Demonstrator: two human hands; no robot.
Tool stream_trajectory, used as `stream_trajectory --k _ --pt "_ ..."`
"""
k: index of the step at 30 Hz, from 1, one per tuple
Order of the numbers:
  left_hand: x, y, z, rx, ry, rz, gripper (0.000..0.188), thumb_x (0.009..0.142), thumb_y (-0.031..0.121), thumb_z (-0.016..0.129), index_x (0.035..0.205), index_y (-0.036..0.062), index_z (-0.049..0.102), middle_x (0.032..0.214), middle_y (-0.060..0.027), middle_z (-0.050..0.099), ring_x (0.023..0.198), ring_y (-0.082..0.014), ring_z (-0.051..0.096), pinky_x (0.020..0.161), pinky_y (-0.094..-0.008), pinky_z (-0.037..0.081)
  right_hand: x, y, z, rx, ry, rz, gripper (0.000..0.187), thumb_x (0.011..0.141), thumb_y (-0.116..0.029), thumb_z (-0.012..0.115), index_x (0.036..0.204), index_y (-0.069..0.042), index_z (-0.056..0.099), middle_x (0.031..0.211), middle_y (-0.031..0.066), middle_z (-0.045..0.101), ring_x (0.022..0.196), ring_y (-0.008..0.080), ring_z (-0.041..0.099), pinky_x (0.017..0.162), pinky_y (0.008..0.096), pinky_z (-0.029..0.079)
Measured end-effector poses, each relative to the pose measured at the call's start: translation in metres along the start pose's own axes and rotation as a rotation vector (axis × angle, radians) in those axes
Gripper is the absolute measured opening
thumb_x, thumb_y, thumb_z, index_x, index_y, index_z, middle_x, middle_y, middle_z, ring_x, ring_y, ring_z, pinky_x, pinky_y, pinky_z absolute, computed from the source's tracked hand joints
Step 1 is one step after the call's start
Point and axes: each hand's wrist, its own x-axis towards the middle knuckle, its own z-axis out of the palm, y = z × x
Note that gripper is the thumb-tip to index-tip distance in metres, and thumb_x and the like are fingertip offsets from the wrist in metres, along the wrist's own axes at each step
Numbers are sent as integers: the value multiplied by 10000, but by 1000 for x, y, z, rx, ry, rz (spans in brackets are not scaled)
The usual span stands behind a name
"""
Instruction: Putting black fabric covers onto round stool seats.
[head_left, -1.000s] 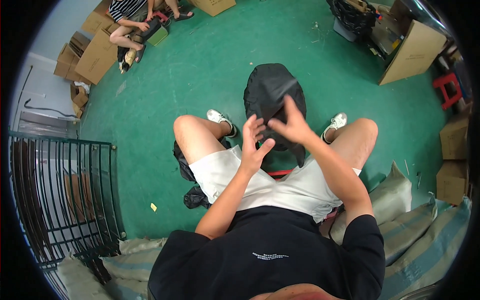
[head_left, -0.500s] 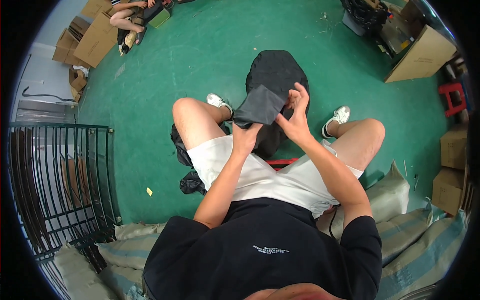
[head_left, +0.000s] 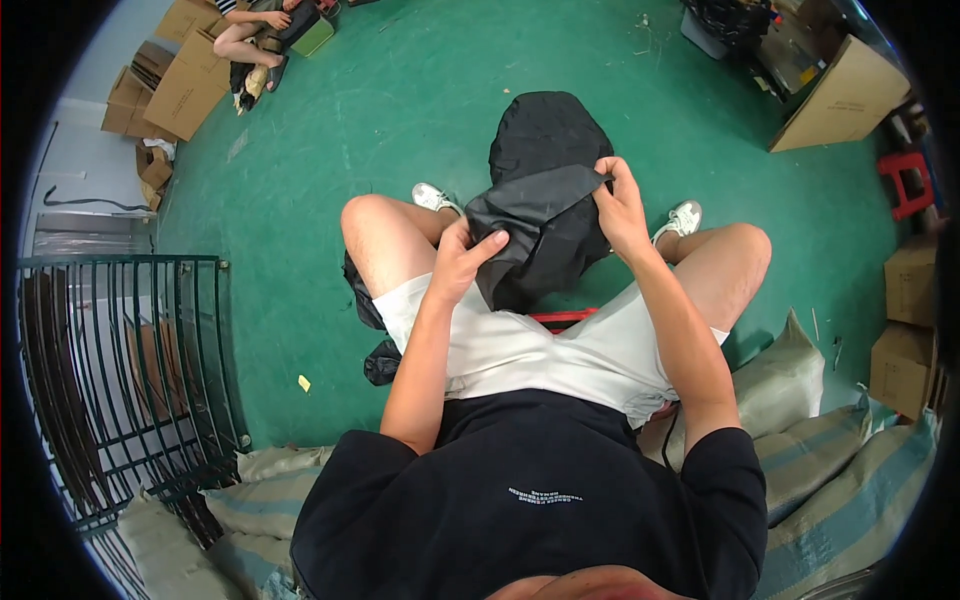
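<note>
Black fabric (head_left: 540,200): stretched between the two hands, in front of the torso and between the knees; folds and creases seen along its lower part.
Right hand (head_left: 622,210): fabric's upper right corner pinched between thumb and fingertips.
Left hand (head_left: 463,262): placed at the fabric's left edge, thumb extended, fingers partly hidden; whether the edge is gripped cannot be told.
Black bundle (head_left: 548,125): seen beyond the fabric, rounded at its far end; whether the two are joined cannot be told.
Red bar (head_left: 563,318): partly seen just in front of the white shorts (head_left: 550,360).
Shoes (head_left: 684,218): white, planted on either side of the bundle, on the green floor (head_left: 330,130).
Small black bundle (head_left: 383,363): laid on the floor beside the left thigh.
Woven sacks (head_left: 790,375): heaped at both sides, behind the person.
Metal rack (head_left: 125,262): dark green, stood at far left.
Red stool (head_left: 905,187): placed at far right, above stacked cartons (head_left: 898,372) in view.
Co-worker (head_left: 240,42): partly seen at upper left, seated beside cardboard boxes (head_left: 190,95).
</note>
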Motion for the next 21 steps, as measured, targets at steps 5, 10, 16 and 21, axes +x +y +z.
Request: stream_trajectory --k 5,10,16,21 --pt "0 -26 11 -23 198 26 749 847 231 725 1379 4 250 1146 -88 539 1061 -167 526 951 -302 410 -2 6 4 358 45 309 153 919 -41 470 1063 -53 522 936 27 582 841 92 539 728 242 442" --pt "1 -30 33 657 176 210 1094 680 208 845 1435 48 70 1241 -210 379 1112 -283 471 948 -380 412 -2 -1 5 475 199 494 252 912 -75 459 1145 -40 550 1044 83 625 928 144 591 802 268 469" --pt "12 -56 -39 520 299 199 668 702 -20 729 1272 2 381 1208 -158 484 1013 -265 559 922 -360 435 12 1 5 188 143 153 241 844 -139 642 1052 -26 600 969 29 576 920 130 511 823 265 411" --pt "12 -44 -19 265 445 389 441 728 -34 664 1149 -18 534 1083 -66 566 1046 -151 539 938 -283 423 -3 -8 -9 -16 25 26 220 896 -50 552 1093 11 629 1001 23 633 961 107 545 883 241 409"
